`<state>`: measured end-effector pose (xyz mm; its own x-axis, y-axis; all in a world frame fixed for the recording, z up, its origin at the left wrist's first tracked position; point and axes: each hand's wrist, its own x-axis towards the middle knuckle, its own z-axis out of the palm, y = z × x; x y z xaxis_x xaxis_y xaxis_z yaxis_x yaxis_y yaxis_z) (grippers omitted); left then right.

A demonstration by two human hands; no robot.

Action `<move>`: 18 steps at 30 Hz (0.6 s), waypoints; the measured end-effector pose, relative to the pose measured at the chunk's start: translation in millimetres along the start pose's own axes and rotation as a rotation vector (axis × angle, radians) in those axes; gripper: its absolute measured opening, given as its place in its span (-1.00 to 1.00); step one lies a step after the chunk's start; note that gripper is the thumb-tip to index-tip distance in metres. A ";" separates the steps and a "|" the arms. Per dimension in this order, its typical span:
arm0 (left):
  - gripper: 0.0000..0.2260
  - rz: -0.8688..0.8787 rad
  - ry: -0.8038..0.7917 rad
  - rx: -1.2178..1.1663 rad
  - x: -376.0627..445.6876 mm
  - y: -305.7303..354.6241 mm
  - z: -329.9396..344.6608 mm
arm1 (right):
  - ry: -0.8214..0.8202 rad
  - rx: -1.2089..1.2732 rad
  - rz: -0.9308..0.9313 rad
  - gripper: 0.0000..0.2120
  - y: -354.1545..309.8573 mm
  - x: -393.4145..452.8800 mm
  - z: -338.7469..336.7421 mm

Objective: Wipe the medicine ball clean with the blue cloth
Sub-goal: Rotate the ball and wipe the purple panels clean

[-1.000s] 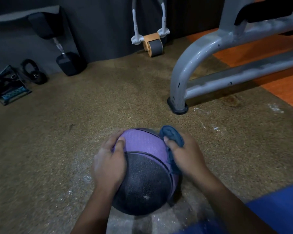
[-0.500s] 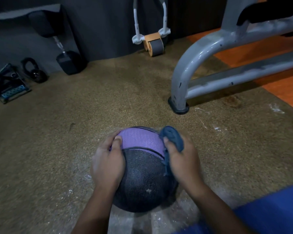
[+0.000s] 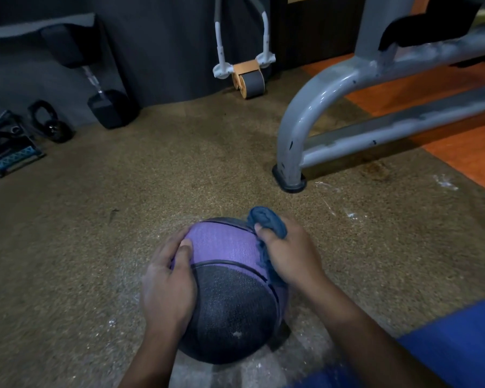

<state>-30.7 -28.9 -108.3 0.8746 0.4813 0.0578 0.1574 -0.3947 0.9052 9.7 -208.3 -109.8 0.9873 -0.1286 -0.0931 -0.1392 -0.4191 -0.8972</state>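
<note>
A purple and black medicine ball (image 3: 230,292) rests on the speckled brown floor mat just in front of me. My left hand (image 3: 167,287) lies flat against the ball's left side, fingers spread over the purple panel. My right hand (image 3: 289,254) presses a bunched blue cloth (image 3: 268,221) against the ball's upper right side. Part of the cloth hangs down between my palm and the ball. The right side of the ball is hidden under the cloth and hand.
A grey steel machine frame (image 3: 297,121) stands on the mat to the right, its foot close beyond the ball. An ab roller (image 3: 248,78), a dumbbell (image 3: 107,105), a kettlebell (image 3: 52,124) and a small folded stand (image 3: 7,148) line the dark wall. Orange floor (image 3: 459,147) lies far right.
The ball has turned a little under my hands, the seam between purple and black shifting. My right hand with the cloth has slid slightly along the ball's upper right.
</note>
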 end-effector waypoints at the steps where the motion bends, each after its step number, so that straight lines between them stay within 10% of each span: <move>1: -0.62 0.004 -0.001 0.001 -0.3 0.3 -0.3 | -0.007 -0.045 -0.012 -0.82 1.4 -4.2 -2.4; 8: -0.68 0.021 -0.077 -0.059 -1.9 -7.0 -5.9 | 0.050 -0.518 -0.592 -0.50 -32.8 -75.4 18.5; 18: -0.71 0.029 -0.037 0.121 -1.7 7.8 -11.1 | -0.040 -0.025 -0.020 -0.82 5.9 8.5 8.9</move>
<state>-36.0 -24.1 -96.7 0.8958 0.4397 0.0657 0.1838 -0.5009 0.8458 18.0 -203.9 -119.8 0.9921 -0.0840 -0.0928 -0.1206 -0.4438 -0.8880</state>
